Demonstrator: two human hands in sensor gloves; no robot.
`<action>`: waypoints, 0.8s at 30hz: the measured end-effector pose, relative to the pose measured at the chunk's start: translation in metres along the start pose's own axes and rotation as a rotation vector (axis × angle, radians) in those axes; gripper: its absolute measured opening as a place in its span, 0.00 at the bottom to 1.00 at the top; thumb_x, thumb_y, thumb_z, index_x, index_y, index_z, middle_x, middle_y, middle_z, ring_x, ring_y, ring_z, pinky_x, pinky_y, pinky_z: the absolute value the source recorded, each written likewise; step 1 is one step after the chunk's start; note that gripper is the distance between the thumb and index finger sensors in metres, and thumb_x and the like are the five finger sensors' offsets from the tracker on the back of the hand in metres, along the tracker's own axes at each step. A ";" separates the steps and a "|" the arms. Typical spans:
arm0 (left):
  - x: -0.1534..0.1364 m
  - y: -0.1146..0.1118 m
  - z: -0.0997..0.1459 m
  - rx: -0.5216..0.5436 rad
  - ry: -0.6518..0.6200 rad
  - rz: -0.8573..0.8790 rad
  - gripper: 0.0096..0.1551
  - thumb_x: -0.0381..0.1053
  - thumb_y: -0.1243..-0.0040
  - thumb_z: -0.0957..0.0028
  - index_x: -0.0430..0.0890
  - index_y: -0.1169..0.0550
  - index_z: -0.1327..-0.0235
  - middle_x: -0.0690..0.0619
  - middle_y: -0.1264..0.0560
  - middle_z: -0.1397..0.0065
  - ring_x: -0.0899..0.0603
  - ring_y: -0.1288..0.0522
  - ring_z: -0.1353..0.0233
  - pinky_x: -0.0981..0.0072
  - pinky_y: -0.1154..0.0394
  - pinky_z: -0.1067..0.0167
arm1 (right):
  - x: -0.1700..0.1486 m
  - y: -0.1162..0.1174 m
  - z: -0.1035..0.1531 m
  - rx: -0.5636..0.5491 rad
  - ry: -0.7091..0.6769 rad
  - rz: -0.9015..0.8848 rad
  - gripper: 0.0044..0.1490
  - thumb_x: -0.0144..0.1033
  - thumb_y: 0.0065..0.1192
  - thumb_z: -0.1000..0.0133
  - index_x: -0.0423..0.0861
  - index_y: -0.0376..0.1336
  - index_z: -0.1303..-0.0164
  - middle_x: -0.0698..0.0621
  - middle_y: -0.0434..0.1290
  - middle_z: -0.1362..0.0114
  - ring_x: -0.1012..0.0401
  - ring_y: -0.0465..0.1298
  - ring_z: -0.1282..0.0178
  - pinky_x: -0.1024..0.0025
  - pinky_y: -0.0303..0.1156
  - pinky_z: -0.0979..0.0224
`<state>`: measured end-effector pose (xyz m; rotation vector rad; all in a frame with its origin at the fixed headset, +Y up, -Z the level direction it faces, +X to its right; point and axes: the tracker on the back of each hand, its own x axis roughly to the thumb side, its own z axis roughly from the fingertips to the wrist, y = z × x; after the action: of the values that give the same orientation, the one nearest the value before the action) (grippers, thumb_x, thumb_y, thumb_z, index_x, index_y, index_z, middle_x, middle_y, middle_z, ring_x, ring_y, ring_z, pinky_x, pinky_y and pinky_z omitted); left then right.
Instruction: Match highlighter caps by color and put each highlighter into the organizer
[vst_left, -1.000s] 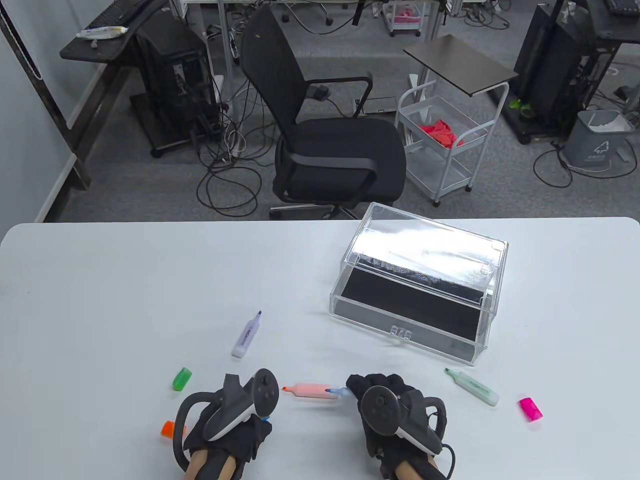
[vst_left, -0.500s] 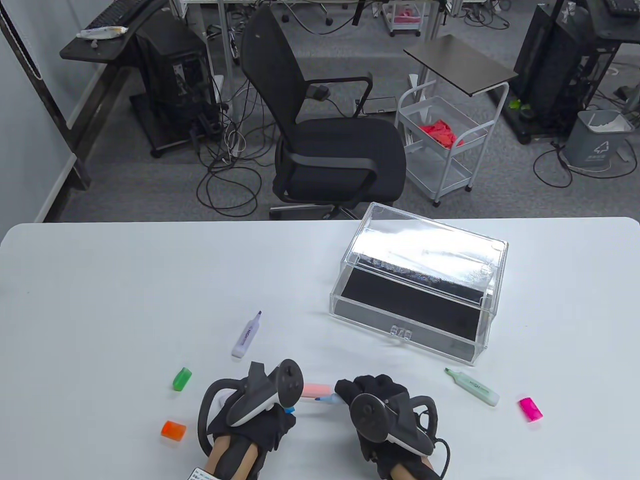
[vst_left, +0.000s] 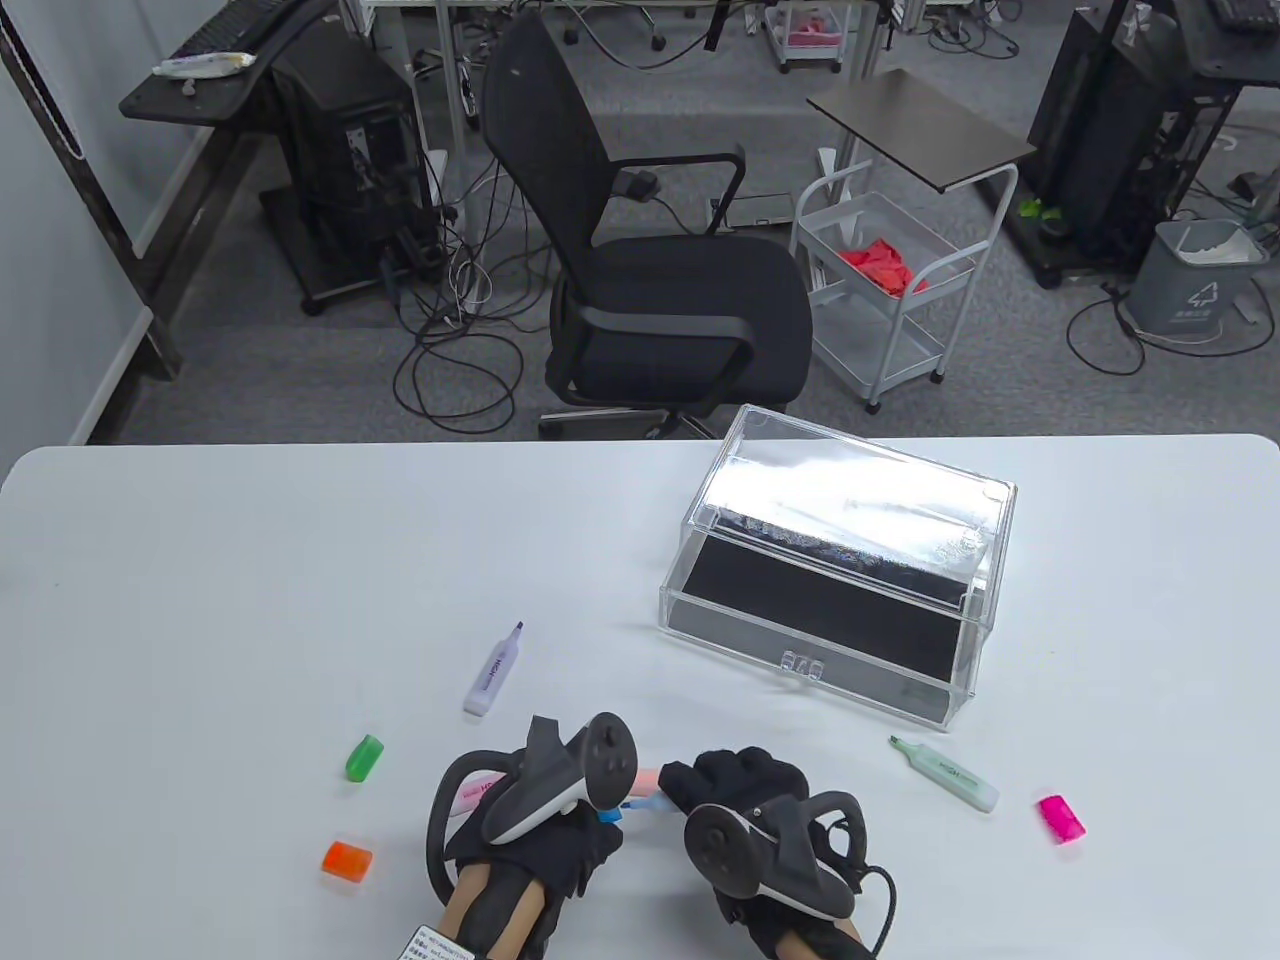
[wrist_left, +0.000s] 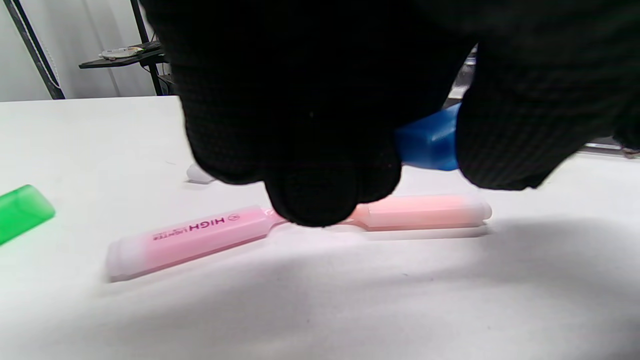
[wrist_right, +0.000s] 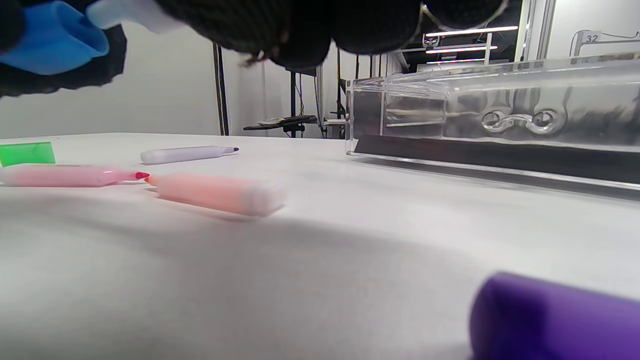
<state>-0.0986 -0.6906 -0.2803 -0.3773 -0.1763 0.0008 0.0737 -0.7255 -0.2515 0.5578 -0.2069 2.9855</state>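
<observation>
- A blue cap (wrist_left: 430, 140) is pinched in the fingers of the left hand (vst_left: 540, 840).
- A blue highlighter (vst_left: 645, 800) is gripped by the curled fingers of the right hand (vst_left: 745, 800), its tip meeting the cap.
- Pink highlighter (wrist_left: 190, 240) and orange highlighter (wrist_left: 425, 212) lie on the counter (vst_left: 250, 560) below.
- The clear organizer (vst_left: 840, 590) stands well apart.

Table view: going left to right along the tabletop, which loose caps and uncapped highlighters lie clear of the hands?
orange cap → green cap → purple highlighter → green highlighter → pink cap
</observation>
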 end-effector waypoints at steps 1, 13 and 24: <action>0.000 0.000 0.000 -0.005 -0.010 0.016 0.37 0.70 0.25 0.62 0.60 0.20 0.38 0.60 0.14 0.43 0.53 0.08 0.46 0.62 0.12 0.43 | 0.001 -0.001 0.000 -0.011 -0.009 0.013 0.31 0.34 0.63 0.50 0.63 0.59 0.36 0.53 0.67 0.32 0.52 0.65 0.36 0.48 0.61 0.33; -0.001 0.000 -0.002 -0.039 -0.081 0.131 0.37 0.70 0.28 0.60 0.59 0.21 0.36 0.61 0.15 0.41 0.53 0.08 0.44 0.62 0.12 0.42 | 0.007 -0.003 0.003 -0.092 -0.070 0.032 0.32 0.33 0.62 0.51 0.63 0.58 0.37 0.54 0.66 0.32 0.53 0.63 0.35 0.47 0.59 0.32; -0.005 0.000 0.002 0.060 -0.153 0.276 0.35 0.64 0.30 0.57 0.57 0.22 0.34 0.57 0.16 0.40 0.52 0.09 0.45 0.59 0.13 0.42 | 0.001 0.001 0.002 -0.053 -0.034 -0.040 0.31 0.33 0.60 0.51 0.57 0.57 0.36 0.50 0.67 0.35 0.52 0.68 0.40 0.47 0.66 0.38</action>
<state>-0.1039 -0.6898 -0.2791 -0.3394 -0.2740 0.3071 0.0731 -0.7263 -0.2494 0.5995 -0.2731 2.9242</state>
